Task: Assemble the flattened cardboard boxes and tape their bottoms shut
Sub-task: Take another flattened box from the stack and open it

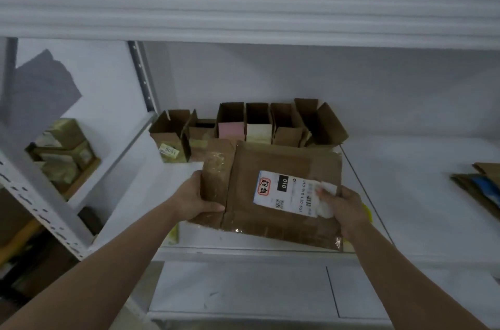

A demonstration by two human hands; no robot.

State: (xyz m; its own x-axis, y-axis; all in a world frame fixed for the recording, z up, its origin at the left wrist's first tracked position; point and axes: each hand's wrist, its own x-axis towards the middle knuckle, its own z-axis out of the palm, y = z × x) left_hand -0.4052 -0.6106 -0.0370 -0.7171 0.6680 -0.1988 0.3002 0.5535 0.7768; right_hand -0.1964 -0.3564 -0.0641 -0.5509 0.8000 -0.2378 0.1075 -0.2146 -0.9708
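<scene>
A flattened brown cardboard box (270, 162) with a white shipping label (286, 191) lies tilted over the front of the white shelf (405, 194). My left hand (193, 198) grips its left edge, thumb on top near a strip of clear tape. My right hand (343, 208) holds the right edge, its fingers pinching a peeled corner of the label. Behind the flat box stand several small assembled boxes (251, 124) with open tops in a row.
An upper shelf beam (243, 13) hangs close overhead. More flat cardboard (479, 186) lies at the right end of the shelf. A perforated upright post (143, 75) stands at left, with stacked packages (65, 151) on the neighbouring rack.
</scene>
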